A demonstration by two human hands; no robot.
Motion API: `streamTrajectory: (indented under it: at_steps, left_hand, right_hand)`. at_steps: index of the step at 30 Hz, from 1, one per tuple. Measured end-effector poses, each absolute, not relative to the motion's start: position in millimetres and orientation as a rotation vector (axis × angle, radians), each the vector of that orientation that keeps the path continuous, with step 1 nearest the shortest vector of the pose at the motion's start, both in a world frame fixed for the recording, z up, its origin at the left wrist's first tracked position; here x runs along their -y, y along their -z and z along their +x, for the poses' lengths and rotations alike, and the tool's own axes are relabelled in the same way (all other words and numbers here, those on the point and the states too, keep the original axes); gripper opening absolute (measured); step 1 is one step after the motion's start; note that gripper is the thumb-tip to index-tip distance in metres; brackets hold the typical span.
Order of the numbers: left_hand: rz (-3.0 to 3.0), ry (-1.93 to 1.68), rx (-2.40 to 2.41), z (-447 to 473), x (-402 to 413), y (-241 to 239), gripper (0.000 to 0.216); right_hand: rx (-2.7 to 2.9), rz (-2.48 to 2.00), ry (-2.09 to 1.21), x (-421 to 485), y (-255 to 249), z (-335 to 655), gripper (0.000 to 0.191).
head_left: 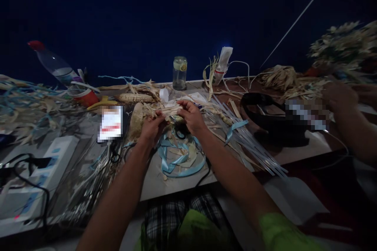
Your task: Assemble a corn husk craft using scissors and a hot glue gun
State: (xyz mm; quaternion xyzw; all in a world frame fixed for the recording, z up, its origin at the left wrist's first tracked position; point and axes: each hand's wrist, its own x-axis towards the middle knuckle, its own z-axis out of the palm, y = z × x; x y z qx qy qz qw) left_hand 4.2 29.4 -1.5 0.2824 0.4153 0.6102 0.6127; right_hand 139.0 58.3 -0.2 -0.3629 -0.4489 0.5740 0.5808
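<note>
My left hand (153, 128) and my right hand (191, 117) meet over the middle of the table, fingers pinched on a pale strip of dried corn husk (170, 110) stretched between them. Beneath them, the black handles of what look like scissors (180, 135) show partly. A loop of light-blue ribbon (185, 172) lies below my hands with husk scraps inside it. Just beyond my left hand rests a dried corn cob (136, 98). A tan, rough-looking bundle (136, 119) sits right beside that hand; its kind is unclear.
A phone (110, 124) and a white power strip (50, 172) lie left, near a tilted bottle (55, 64). A lidded glass jar (180, 73) stands behind. Clear thin rods (253, 145) and a black ring-shaped object (259, 113) are right. Another person's hand (340, 96) is far right.
</note>
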Motion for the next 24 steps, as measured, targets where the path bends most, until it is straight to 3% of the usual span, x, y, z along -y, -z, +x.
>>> streamTrajectory:
  at_steps: [4, 10, 17, 24]
  left_hand:
    - [0.671, -1.276, -1.001, 4.8, -22.0, -5.2, 0.037]
    - [0.722, -1.317, -1.078, 5.3, -24.8, -1.9, 0.035]
    - [0.885, -1.157, -1.158, 6.2, -24.4, 2.8, 0.031]
    - [0.668, -1.451, -1.107, 10.1, -26.0, -3.0, 0.028]
  right_hand:
    - [0.991, -0.827, -1.375, -60.2, -3.7, 145.8, 0.035]
    - [1.267, -0.906, -1.133, -61.6, -6.4, 153.0, 0.035]
    - [1.302, -0.874, -1.178, -60.0, -7.1, 152.4, 0.043]
    - [1.415, -0.952, -1.134, -50.4, -11.9, 147.2, 0.033]
